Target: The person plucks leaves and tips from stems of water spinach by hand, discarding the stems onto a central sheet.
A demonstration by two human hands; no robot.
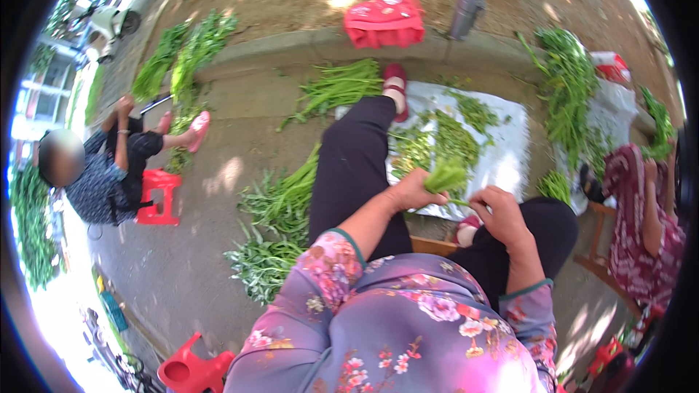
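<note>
My left hand [410, 193] is closed around a bunch of green vegetable stems [447, 175], their pale cut-looking ends fanning up past the fingers. Close by on the right, my right hand [502, 212] has its fingertips pinched on a thin green stem [459, 203] that reaches across from the bunch. Both hands are above my lap. Beyond them a white plastic sheet [515, 153] lies on the ground with heaps of loose green leaves and short bits [453, 140] on it. Which part of the stem sits inside the right fingers is hidden.
Leafy stems [280, 207] lie left of my leg, and more stems [338, 87] are by the curb [291, 49]. A red bag [384, 22] and a grey flask [467, 7] stand there. Other people sit left and right, near greens [568, 94]. A red stool [193, 365] is behind left.
</note>
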